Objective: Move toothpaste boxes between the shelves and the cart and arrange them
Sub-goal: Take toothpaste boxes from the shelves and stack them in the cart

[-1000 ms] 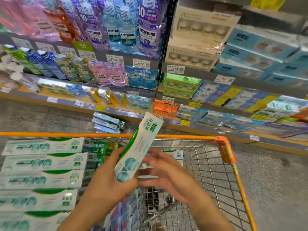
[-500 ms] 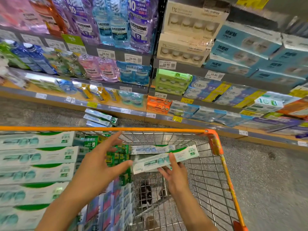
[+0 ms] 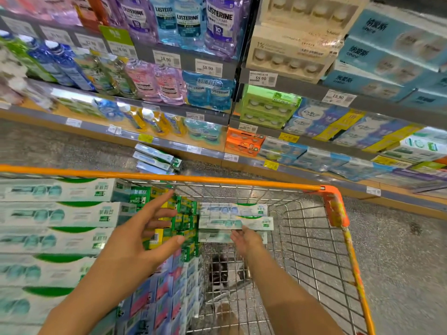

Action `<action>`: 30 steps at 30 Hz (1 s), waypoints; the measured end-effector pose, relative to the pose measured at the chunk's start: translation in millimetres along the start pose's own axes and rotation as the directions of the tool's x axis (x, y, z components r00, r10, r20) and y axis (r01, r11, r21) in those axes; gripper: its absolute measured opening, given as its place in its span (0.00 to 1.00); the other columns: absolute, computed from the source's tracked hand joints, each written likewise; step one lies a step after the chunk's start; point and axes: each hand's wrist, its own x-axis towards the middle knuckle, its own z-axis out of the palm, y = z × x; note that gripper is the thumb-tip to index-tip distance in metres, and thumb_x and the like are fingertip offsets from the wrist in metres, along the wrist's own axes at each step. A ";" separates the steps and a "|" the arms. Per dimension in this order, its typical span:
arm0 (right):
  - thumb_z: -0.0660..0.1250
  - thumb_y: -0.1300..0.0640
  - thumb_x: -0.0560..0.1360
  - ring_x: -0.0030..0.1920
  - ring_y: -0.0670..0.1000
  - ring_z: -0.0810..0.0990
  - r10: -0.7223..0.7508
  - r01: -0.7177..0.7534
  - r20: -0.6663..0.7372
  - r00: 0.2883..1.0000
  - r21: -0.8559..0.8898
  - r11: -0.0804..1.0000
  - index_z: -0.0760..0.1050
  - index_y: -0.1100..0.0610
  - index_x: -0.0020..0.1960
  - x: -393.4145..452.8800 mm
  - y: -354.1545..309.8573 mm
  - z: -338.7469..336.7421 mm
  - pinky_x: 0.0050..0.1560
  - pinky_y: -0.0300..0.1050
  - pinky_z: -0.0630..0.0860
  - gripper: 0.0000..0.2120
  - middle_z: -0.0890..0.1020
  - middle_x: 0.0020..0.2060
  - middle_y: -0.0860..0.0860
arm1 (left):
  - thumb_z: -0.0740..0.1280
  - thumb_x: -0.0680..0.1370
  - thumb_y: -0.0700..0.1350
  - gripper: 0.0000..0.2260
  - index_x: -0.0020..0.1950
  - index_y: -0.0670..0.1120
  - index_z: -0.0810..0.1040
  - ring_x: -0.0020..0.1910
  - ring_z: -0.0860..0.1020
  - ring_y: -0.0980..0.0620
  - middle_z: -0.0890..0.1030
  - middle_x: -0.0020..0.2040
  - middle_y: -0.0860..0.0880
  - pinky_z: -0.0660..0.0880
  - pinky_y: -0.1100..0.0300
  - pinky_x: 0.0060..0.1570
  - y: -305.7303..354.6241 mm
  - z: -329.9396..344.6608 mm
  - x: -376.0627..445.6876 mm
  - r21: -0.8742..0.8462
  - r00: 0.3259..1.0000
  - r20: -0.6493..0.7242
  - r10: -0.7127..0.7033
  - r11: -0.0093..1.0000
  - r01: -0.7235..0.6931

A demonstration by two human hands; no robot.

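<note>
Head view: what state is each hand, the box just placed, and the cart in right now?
Left hand: open, fingers spread, holding nothing.
Right hand: open, fingers touching the placed box from below.
Placed toothpaste box: lying flat in a small stack, label up.
Cart: left side packed with boxes, right side bare wire.

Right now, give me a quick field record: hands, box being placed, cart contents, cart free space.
left hand: fingers spread, holding nothing, over the green boxes
right hand: fingers under the white toothpaste box; grip unclear
box position: level, at the small white stack in the cart's middle
cart: orange frame, wire basket
cart left side: rows of long white boxes
cart right side: bare wire floor
shelf: toothpaste boxes behind the cart
</note>
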 end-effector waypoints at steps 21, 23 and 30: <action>0.70 0.53 0.74 0.60 0.56 0.75 -0.190 0.624 0.975 -0.114 -0.078 -0.777 0.72 0.51 0.68 -351.2 -19.8 69.7 0.58 0.50 0.72 0.23 0.79 0.59 0.50 | 0.72 0.72 0.51 0.24 0.63 0.66 0.66 0.55 0.74 0.61 0.76 0.55 0.63 0.71 0.61 0.56 7.5 -104.1 -161.3 0.160 0.807 -0.575 0.133 0.986 -0.049; 0.73 0.53 0.71 0.53 0.57 0.79 -0.124 0.584 0.958 -0.260 0.054 -0.810 0.75 0.53 0.64 -380.6 7.7 81.7 0.52 0.49 0.74 0.23 0.82 0.53 0.51 | 0.72 0.71 0.55 0.24 0.62 0.66 0.66 0.54 0.74 0.63 0.75 0.55 0.64 0.70 0.66 0.55 -2.7 -118.6 -204.9 0.163 0.741 -0.657 0.141 0.986 -0.043; 0.70 0.53 0.66 0.47 0.57 0.80 0.217 0.442 0.779 -0.588 0.535 -0.720 0.78 0.61 0.58 -464.9 195.0 95.3 0.48 0.46 0.75 0.22 0.83 0.47 0.57 | 0.62 0.64 0.60 0.28 0.62 0.53 0.74 0.50 0.72 0.65 0.78 0.53 0.57 0.63 0.83 0.48 -83.9 -137.1 -407.4 0.123 0.449 -0.890 0.075 0.989 0.078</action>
